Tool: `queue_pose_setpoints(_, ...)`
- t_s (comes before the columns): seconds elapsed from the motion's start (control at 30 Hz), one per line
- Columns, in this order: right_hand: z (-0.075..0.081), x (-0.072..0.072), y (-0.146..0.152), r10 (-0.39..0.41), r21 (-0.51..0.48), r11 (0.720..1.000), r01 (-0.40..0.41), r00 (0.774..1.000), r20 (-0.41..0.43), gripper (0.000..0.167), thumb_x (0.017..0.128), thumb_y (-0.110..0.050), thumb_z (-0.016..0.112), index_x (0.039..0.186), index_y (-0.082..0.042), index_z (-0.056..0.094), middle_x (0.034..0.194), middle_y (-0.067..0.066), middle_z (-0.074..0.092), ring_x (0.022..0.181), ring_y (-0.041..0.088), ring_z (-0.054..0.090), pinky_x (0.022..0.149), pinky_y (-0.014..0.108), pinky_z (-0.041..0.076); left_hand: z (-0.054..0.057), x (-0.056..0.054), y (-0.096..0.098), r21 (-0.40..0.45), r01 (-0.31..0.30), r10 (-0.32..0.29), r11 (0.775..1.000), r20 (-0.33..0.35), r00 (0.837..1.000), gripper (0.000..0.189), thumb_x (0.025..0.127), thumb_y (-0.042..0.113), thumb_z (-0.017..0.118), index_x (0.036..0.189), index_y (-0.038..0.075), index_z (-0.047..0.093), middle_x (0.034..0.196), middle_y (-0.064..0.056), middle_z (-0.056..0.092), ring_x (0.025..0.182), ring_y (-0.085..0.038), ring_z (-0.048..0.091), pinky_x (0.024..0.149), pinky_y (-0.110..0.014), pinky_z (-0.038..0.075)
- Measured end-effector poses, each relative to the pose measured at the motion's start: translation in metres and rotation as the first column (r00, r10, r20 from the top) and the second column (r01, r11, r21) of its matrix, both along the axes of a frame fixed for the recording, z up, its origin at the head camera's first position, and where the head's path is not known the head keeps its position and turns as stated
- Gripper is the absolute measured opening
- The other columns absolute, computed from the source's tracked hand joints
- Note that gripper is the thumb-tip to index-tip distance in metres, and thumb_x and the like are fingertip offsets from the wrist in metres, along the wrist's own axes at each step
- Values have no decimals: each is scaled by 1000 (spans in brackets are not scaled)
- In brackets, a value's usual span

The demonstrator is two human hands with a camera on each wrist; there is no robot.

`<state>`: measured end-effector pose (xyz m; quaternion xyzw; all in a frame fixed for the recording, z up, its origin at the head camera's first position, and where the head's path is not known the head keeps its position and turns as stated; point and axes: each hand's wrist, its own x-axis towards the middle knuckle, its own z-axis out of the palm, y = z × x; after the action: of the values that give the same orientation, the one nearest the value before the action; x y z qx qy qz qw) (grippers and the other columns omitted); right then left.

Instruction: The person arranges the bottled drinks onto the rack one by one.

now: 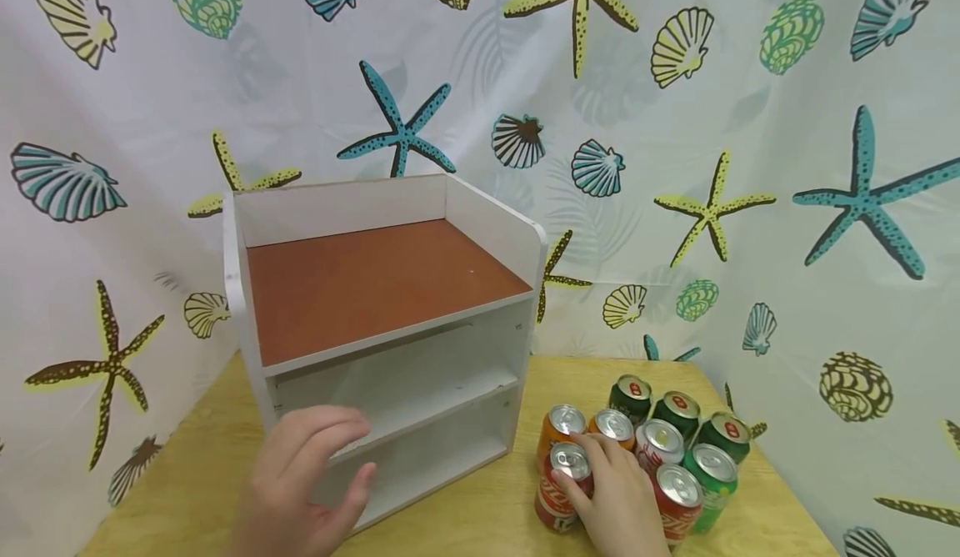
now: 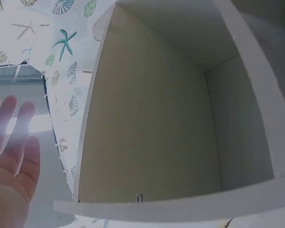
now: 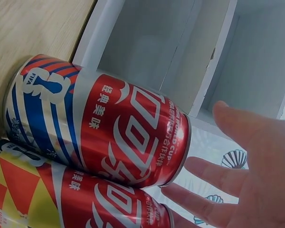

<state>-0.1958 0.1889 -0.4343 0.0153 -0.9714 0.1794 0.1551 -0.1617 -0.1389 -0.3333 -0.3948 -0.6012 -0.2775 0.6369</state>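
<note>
My right hand point(image 1: 618, 490) hovers at the top of a red cola can point(image 1: 558, 499) at the front left of a group of cans. In the right wrist view its fingers point(image 3: 218, 175) are near the rim of a red cola can point(image 3: 133, 128), the thumb standing apart from it; a second red can point(image 3: 118, 202) is alongside. Whether any fingertip touches metal I cannot tell. My left hand point(image 1: 300, 478), fingers loosely bent and holding nothing, is raised before the white shelf unit point(image 1: 251, 307). Its fingers also show at the left wrist view's edge.
Behind and right of the front can stand orange cans point(image 1: 551, 436), dark green cans point(image 1: 678, 411), a green can point(image 1: 712, 474) and another red can point(image 1: 678, 499). The shelf unit has a brown top point(image 1: 375, 282) and two compartments. A patterned curtain point(image 1: 465, 65) hangs behind the wooden table point(image 1: 180, 465).
</note>
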Motion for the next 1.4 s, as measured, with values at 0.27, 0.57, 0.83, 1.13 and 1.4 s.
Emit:
queue_pose_setpoints(0.27, 1, -1, -2, -12, -1, 1000, 12, 999, 38, 55, 89, -45, 78, 134, -18, 65, 132, 12, 63, 121, 39, 60, 102, 65, 46, 0, -7, -9, 232, -16, 20, 973, -14, 1000, 42, 98, 27, 62, 79, -10, 61, 81, -23, 60, 96, -17, 66, 100, -16, 47)
queue_pose_setpoints(0.57, 1, -4, -3, -9, -2, 1000, 9, 998, 56, 57, 89, -50, 75, 136, -19, 64, 133, 11, 62, 122, 38, 60, 103, 64, 46, -4, -14, -12, 457, -141, 155, 878, 7, 988, 46, 94, 33, 63, 82, -11, 60, 87, -27, 59, 105, -15, 66, 102, -18, 46)
queue_pose_setpoints(0.83, -1, -6, -3, -18, 13, 1000, 17, 998, 58, 58, 89, -49, 76, 137, -20, 63, 134, 11, 62, 121, 37, 60, 103, 63, 46, -10, -18, -18, 514, -240, 205, 824, 124, 971, 52, 89, 36, 63, 101, -14, 58, 108, -24, 64, 117, -11, 53, 102, -21, 35)
queue_pose_setpoints(1.13, 1, -8, 0, -14, 6, 1000, 14, 997, 76, 59, 89, -48, 76, 138, -19, 62, 135, 11, 61, 122, 37, 59, 103, 64, 46, -17, -21, -32, 507, -278, 159, 816, 266, 951, 59, 84, 28, 65, 119, -19, 54, 127, -10, 61, 126, -5, 45, 105, -21, 34)
queue_pose_setpoints(1.4, 1, -10, 0, -17, 10, 1000, 16, 997, 77, 65, 90, -48, 75, 145, -18, 56, 137, 13, 59, 120, 39, 60, 100, 65, 47, -23, -28, -48, 492, -227, -32, 840, 464, 885, 64, 79, 2, 65, 139, -12, 50, 146, 8, 47, 136, -13, 43, 103, -19, 38)
